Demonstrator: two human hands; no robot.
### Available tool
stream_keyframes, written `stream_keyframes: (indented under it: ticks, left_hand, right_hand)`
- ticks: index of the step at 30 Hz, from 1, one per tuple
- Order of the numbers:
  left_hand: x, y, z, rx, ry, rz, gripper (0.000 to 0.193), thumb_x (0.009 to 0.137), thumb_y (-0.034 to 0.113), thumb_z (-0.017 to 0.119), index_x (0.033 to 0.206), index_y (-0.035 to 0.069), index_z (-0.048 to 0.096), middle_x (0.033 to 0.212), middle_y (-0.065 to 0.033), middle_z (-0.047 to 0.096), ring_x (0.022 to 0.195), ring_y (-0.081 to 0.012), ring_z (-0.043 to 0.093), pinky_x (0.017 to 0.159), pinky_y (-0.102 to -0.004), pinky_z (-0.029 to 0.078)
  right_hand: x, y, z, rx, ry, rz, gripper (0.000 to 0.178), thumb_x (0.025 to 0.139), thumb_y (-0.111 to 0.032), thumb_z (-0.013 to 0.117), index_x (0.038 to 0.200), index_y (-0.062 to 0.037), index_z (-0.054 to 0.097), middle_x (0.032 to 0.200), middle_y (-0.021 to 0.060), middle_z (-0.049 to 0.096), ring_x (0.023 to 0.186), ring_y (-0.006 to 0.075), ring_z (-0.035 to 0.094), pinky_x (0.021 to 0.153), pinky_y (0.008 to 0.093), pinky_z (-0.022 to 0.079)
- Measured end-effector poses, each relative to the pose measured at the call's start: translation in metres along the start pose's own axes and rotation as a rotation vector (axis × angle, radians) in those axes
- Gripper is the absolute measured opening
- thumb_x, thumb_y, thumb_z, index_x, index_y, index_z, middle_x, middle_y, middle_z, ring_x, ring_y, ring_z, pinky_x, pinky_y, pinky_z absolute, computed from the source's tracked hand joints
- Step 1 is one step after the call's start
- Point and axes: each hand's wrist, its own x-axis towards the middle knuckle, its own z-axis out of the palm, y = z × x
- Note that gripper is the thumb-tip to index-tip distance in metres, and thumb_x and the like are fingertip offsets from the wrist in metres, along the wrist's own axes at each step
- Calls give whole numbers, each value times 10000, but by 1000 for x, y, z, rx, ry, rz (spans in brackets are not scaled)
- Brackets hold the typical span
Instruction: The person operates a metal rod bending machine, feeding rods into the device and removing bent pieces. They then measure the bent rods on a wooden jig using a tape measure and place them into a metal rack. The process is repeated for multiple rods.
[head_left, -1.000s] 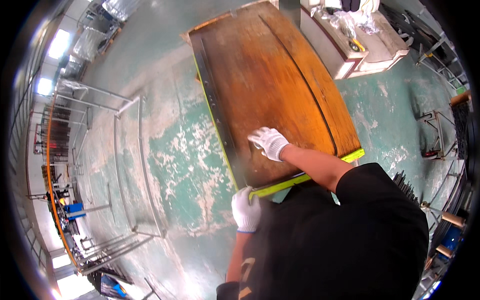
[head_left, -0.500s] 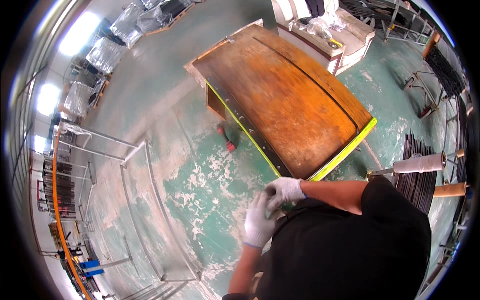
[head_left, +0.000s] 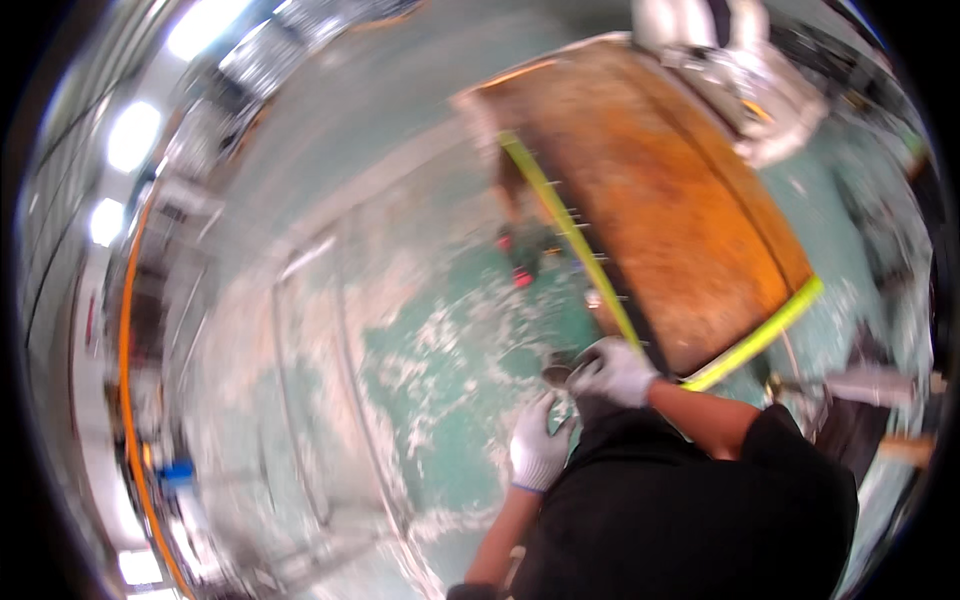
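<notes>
My left hand [head_left: 540, 442], in a white knit glove, is low in front of my body. Its thumb stands apart from the fingers, and I see nothing in it. Up and to the right, my right hand [head_left: 612, 372], gloved the same way, has its fingers curled together beside the near corner of the wooden tabletop [head_left: 690, 210]. A small grey-brown roundish shape [head_left: 557, 370] shows at those fingertips; blur hides what it is and whether I hold it. Yellow-green strips [head_left: 575, 240] run along two of the table's edges, and a dark strip lies inside the left one.
A red and black tool [head_left: 520, 274] lies on the worn green floor left of the table. Thin metal frames [head_left: 350, 360] rest on the floor further left. A light-coloured sofa [head_left: 770, 90] stands beyond the table, and a wrapped roll [head_left: 870, 387] is at the right.
My view has swung, so the table now appears further right and is blurred. My hands, close together before, have come apart, the right one up and rightward from the left.
</notes>
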Motion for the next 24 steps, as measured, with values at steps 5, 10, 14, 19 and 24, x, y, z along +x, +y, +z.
stream_keyframes:
  ticks: [5, 10, 14, 19, 24]
  left_hand:
    - [-11, -95, -24, -92, 136, -412, 452, 951, 267, 787, 1342, 60, 695, 1230, -216, 734, 1143, -410, 708, 992, -479, 571]
    - [-71, -149, -71, -27, 220, -765, 462, 956, 331, 773, 1332, 67, 721, 1232, -207, 755, 1136, -368, 734, 988, -464, 577]
    - [-137, -184, -58, -210, 580, -1027, 394, 968, 309, 753, 1260, 47, 732, 1223, -222, 771, 1157, -409, 733, 998, -480, 580]
    - [-235, -207, -11, -159, 692, -1258, 332, 966, 359, 742, 1129, 70, 729, 1088, -227, 775, 1082, -457, 729, 946, -523, 586]
    - [-340, -249, 22, -443, 744, -1467, 421, 951, 353, 765, 1268, 77, 759, 1218, -178, 800, 1179, -376, 751, 1026, -447, 583]
  right_hand:
    - [81, 103, -72, -121, 818, 3, 340, 968, -239, 781, 1245, -44, 751, 1146, 143, 816, 1027, 248, 767, 917, 409, 620]
    - [135, 198, -109, -355, 777, 327, 422, 994, -337, 817, 1253, -5, 789, 1213, 214, 806, 1088, 297, 776, 973, 406, 604]
    - [165, 209, -127, -629, 700, 255, 428, 990, -342, 794, 1259, -9, 777, 1239, 220, 795, 1125, 353, 763, 987, 439, 600]
    - [250, 111, -40, -882, 547, 164, 418, 997, -319, 764, 1271, -3, 753, 1223, 209, 797, 1125, 406, 753, 984, 487, 598]
    - [284, 5, 193, -551, 34, -303, 324, 1029, -242, 724, 1246, -2, 720, 1270, 215, 757, 1190, 380, 718, 1030, 473, 547]
